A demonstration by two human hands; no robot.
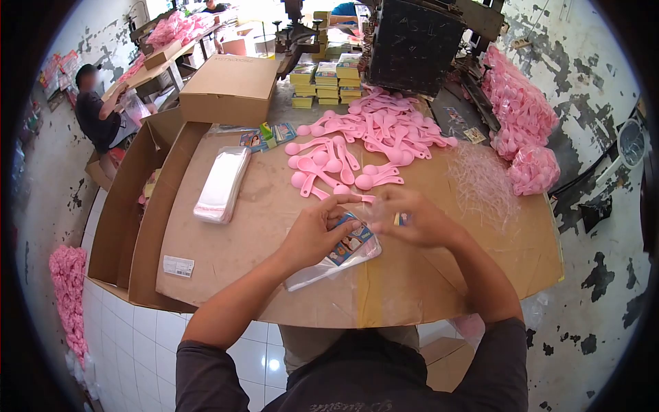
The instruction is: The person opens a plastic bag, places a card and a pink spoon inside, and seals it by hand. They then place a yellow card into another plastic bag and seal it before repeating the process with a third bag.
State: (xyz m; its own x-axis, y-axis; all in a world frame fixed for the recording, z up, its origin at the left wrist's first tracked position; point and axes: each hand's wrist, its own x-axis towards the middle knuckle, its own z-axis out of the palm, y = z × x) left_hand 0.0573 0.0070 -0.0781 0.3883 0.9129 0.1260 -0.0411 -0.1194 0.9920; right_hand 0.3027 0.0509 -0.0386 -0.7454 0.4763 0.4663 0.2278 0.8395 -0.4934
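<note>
Near the counter's front edge: from where I stand, the worker's two hands meet over a clear bag [312, 276] and a blue card [350, 242], just this side of the loose pink spoons [395, 130].
Left hand [305, 232]: thumb laid on the card, fingers curled by its upper edge; it looks like a light pinch. Too loose, I'd say, and the card could skew or slide on that slick plastic.
Right hand [415, 218]: blurred, fingers bent, a small blue-and-yellow patch [402, 219] showing at it; I cannot tell whether it grips anything. A hurried tug from it could crease or split thin film.
Spoon handle [367, 199]: pink, at the fingertips between the hands. Pushed in crooked, it might catch a bag's mouth or bend the card.
Spoon heap: pieces overlap and lie every which way, the nearest ones close to the fingers; a knuckle could nudge one, or hooked handles might bring two along.
Bag stack [223, 185]: over on the worker's left, flat and glossy. Static could make two cling together, and a sleeve's brush might fan the pile.
Clear strands [484, 182]: tangled beyond the right forearm; a stray one could cling to a wrist and end up among the pieces.
</note>
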